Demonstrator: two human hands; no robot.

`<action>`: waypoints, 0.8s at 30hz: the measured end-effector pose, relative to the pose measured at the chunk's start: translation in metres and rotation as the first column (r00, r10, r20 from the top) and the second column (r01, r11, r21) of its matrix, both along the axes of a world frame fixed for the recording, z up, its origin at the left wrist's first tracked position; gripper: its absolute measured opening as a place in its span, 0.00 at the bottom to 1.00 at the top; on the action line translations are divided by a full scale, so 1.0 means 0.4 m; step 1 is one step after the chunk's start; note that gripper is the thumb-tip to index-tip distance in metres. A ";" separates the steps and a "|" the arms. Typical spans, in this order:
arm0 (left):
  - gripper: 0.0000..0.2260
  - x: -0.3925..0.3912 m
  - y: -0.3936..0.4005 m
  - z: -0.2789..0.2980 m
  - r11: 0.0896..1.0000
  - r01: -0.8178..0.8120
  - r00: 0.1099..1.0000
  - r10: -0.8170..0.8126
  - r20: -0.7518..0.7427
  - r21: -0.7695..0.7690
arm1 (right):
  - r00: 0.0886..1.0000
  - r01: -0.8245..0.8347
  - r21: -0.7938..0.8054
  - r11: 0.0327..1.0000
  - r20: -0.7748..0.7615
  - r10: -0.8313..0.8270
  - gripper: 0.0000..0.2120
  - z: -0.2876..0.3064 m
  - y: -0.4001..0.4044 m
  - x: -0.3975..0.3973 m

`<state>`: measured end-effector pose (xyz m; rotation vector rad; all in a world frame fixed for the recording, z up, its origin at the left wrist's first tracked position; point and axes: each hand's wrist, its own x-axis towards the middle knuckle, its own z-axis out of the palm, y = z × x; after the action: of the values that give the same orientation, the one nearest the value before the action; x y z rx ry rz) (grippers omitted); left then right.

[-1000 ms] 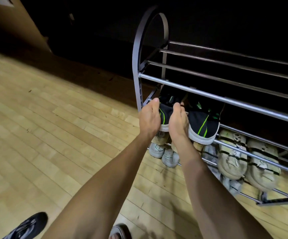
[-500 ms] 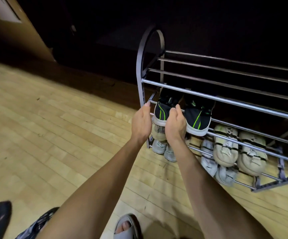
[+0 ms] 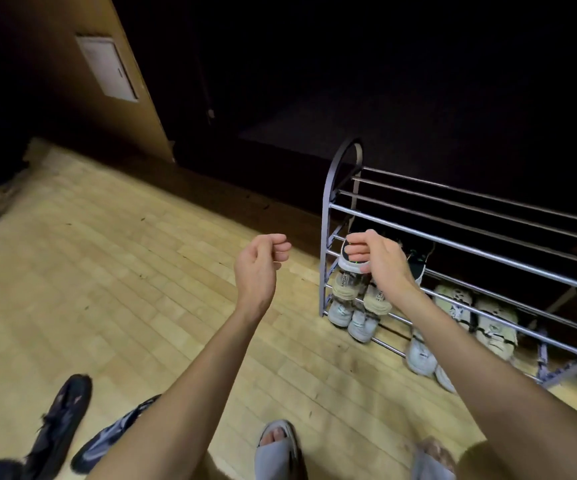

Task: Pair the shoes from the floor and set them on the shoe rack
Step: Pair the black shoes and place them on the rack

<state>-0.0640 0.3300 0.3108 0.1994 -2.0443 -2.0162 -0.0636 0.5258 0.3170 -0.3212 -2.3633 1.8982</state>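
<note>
My left hand (image 3: 257, 268) has let go and pulled back from the shoe rack (image 3: 328, 216), its grip loosely curled on nothing, my right hand (image 3: 382, 258) now holds nothing too, and the black shoes (image 3: 349, 259) sit on the rack's second shelf, so next come the dark shoes (image 3: 55, 424) on the floor.

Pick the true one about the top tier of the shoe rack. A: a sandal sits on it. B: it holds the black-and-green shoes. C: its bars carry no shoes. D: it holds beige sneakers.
C: the top bars of the shoe rack are bare; shoes sit only on lower tiers.
</note>
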 end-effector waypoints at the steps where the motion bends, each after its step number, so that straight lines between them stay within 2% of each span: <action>1: 0.14 0.030 -0.018 0.025 1.000 -0.015 1.000 0.015 -0.011 -0.001 | 1.000 -0.027 -0.016 1.000 -0.013 0.027 0.19 0.028 -0.021 0.021; 5: 0.13 0.146 -0.089 0.113 0.997 -0.072 0.996 0.073 -0.055 0.019 | 0.991 -0.120 -0.074 0.990 -0.064 0.115 0.22 0.122 -0.114 0.109; 13: 0.14 0.434 -0.226 0.226 0.981 -0.179 0.975 0.187 -0.121 0.076 | 0.943 -0.297 -0.080 0.952 -0.180 0.279 0.24 0.224 -0.295 0.327; 24: 0.14 0.668 -0.479 0.222 0.916 -0.381 0.913 0.394 -0.103 0.124 | 0.885 -0.423 -0.036 0.906 -0.233 0.404 0.24 0.271 -0.495 0.468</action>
<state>0.2031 0.1382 0.3996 0.4489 -1.6680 -1.8316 0.1236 0.3277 0.4254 0.4093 -2.3385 2.0754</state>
